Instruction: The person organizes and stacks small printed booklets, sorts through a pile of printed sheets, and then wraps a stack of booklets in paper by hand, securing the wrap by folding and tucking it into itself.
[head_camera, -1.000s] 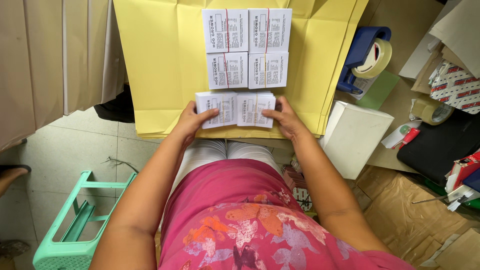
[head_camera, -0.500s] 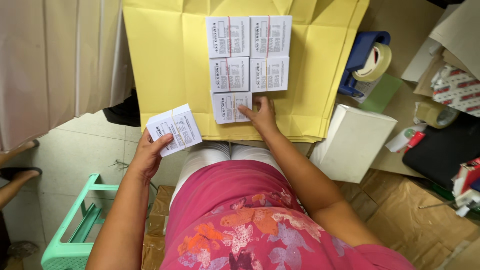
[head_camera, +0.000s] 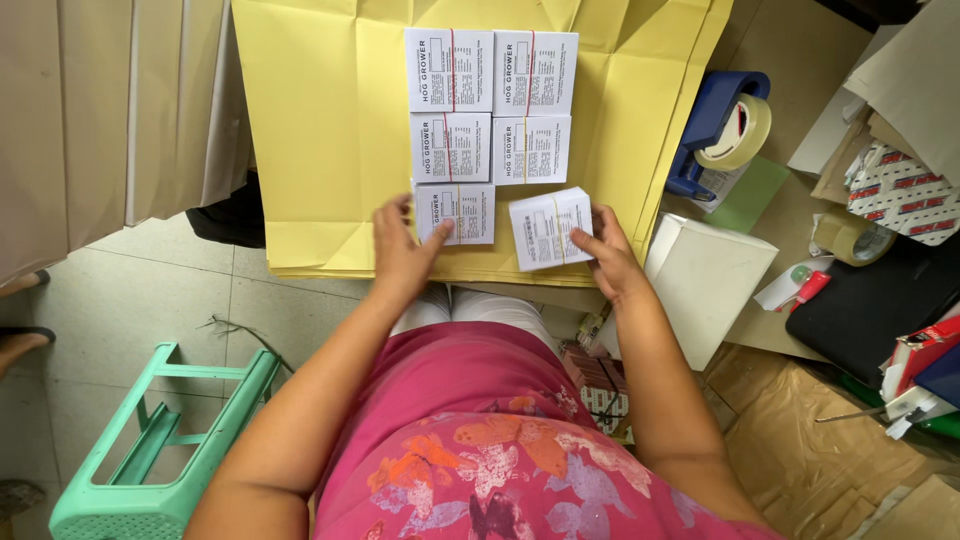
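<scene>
Stacks of white printed labels, each bound with a red rubber band, lie in two columns on a pile of yellow paper sheets (head_camera: 320, 150). The upper two rows (head_camera: 490, 105) sit flat and square. My left hand (head_camera: 403, 252) grips the near left stack (head_camera: 457, 213) at its left edge, thumb on top. My right hand (head_camera: 607, 255) holds the near right stack (head_camera: 549, 228) by its right side. That stack is tilted and not lined up with the others.
A blue tape dispenser (head_camera: 705, 120) with a tape roll stands right of the yellow sheets. A white box (head_camera: 705, 280), a brown tape roll (head_camera: 850, 238) and a black case (head_camera: 880, 300) lie further right. A green plastic stool (head_camera: 150, 470) is at lower left on the tiled floor.
My left hand came back from the left side to the yellow sheets. The right hand moved right off the left stack and now holds a tilted stack in the right column.
</scene>
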